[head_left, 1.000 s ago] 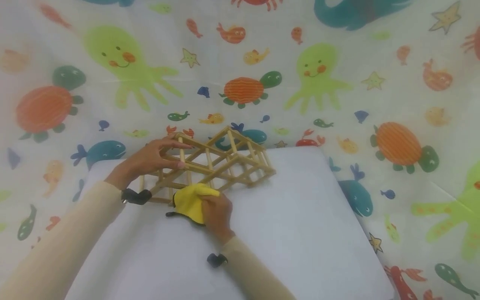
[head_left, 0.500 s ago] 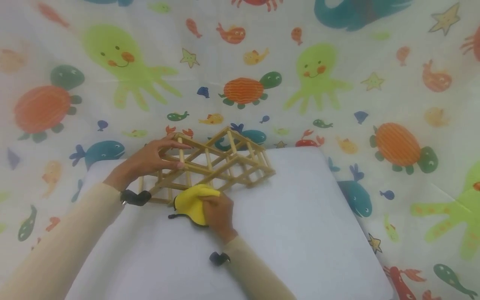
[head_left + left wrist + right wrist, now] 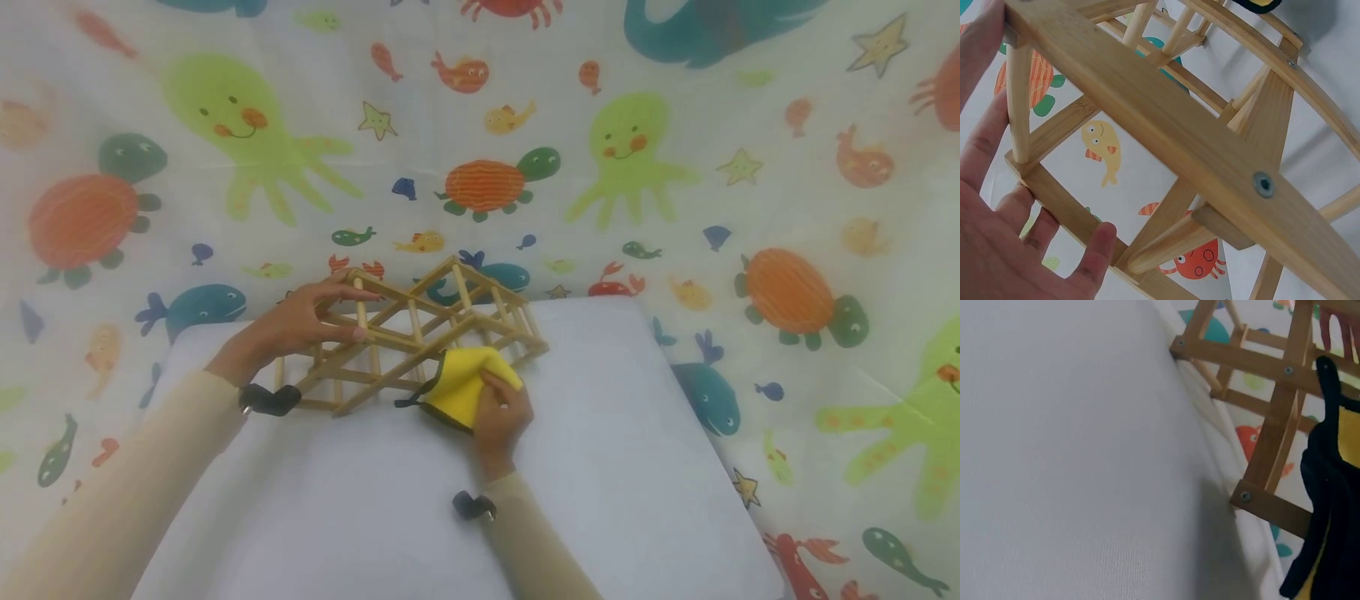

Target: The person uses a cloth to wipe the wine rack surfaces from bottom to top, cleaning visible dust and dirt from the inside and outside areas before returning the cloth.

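A slatted wooden folding rack (image 3: 405, 365), made of crossed bars joined by round dowels, stands at the back of the table. My left hand (image 3: 288, 321) holds its upper left corner, thumb and fingers spread around an end dowel. Close up in the left wrist view, the fingers lie against the rack's end bars (image 3: 1147, 106). A yellow cloth with dark edging (image 3: 465, 383) is bunched in my right hand (image 3: 501, 421), against the rack's front lower bars. The right wrist view shows the cloth's dark border and loop (image 3: 1329, 469) beside the bars; the right fingers are hidden there.
The white table (image 3: 615, 467) extends in front of the rack and to its right. Close behind hangs a curtain (image 3: 300, 242) printed with sea animals. Each wrist wears a small black device (image 3: 474, 505).
My right hand has moved the yellow cloth rightward along the rack's front, from its lower left part to nearer its right end. The left hand and the rack stay about where they were.
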Demonstrator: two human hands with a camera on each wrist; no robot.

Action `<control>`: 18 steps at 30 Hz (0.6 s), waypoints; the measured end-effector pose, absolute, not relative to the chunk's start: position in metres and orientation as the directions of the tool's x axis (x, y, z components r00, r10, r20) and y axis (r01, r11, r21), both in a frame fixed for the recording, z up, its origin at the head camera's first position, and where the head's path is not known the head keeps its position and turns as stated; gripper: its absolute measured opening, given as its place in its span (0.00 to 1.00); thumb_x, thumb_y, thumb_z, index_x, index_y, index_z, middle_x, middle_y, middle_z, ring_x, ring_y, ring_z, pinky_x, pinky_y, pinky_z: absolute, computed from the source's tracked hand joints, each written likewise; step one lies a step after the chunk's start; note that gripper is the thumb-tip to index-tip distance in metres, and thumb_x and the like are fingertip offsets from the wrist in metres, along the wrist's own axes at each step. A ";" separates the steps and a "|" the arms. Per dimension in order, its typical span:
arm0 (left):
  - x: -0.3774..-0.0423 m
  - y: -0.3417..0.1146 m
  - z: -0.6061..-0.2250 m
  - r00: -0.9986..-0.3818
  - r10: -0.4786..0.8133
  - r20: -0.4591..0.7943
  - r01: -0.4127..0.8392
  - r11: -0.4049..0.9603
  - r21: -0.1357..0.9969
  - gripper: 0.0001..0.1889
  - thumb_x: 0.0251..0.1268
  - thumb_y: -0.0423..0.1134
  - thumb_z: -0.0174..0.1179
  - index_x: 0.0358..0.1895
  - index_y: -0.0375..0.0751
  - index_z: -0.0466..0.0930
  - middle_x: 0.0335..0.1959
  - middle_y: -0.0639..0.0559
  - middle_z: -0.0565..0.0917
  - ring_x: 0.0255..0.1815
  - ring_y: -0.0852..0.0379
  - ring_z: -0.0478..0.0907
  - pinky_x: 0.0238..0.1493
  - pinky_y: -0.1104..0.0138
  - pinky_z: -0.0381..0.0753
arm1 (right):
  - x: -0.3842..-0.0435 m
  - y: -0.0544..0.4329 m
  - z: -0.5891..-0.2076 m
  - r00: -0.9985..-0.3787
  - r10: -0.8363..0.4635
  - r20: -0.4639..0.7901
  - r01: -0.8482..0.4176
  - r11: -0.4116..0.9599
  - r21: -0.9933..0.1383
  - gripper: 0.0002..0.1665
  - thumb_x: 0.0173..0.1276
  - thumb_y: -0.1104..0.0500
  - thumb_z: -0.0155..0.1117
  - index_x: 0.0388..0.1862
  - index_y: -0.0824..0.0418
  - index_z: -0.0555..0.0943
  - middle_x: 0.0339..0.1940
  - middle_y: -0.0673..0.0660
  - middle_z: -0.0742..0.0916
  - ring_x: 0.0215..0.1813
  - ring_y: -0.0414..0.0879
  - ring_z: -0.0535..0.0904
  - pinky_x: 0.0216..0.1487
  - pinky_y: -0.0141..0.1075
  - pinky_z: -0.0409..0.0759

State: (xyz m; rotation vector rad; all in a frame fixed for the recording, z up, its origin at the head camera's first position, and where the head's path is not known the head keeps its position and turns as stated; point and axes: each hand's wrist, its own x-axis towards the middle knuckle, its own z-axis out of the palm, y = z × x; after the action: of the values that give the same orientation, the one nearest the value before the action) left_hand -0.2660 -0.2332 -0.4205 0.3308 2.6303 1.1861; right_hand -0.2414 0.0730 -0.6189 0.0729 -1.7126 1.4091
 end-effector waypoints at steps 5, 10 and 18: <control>-0.264 -0.234 -0.420 -0.947 0.296 -0.129 0.096 0.642 0.761 0.32 0.65 0.58 0.75 0.73 0.67 0.78 0.91 0.59 0.40 0.90 0.34 0.43 0.74 0.19 0.53 | -0.241 0.065 -0.623 -0.737 0.417 0.532 -0.449 0.286 -0.847 0.18 0.59 0.78 0.70 0.39 0.59 0.94 0.39 0.59 0.93 0.43 0.53 0.88 0.50 0.31 0.86; -0.263 -0.234 -0.423 -0.943 0.313 -0.114 0.115 0.626 0.771 0.33 0.67 0.56 0.73 0.75 0.64 0.76 0.91 0.59 0.35 0.80 0.26 0.66 0.65 0.27 0.76 | -0.234 0.056 -0.631 -0.825 0.234 0.514 -0.409 0.380 -0.830 0.17 0.59 0.75 0.68 0.36 0.56 0.94 0.34 0.55 0.94 0.38 0.48 0.88 0.40 0.35 0.87; -0.266 -0.234 -0.425 -0.944 0.316 -0.098 0.124 0.613 0.780 0.32 0.66 0.54 0.74 0.74 0.65 0.77 0.90 0.61 0.36 0.78 0.28 0.70 0.66 0.27 0.74 | -0.233 0.065 -0.632 -0.724 0.405 0.558 -0.465 0.311 -0.829 0.19 0.62 0.77 0.68 0.39 0.55 0.94 0.40 0.55 0.94 0.46 0.51 0.89 0.52 0.36 0.87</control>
State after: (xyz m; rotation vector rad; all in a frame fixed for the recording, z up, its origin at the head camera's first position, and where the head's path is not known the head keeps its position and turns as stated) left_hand -0.2660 -0.2340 -0.4247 0.3617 2.6130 1.2385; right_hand -0.2334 0.0653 -0.6318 0.0535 -1.8462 1.5042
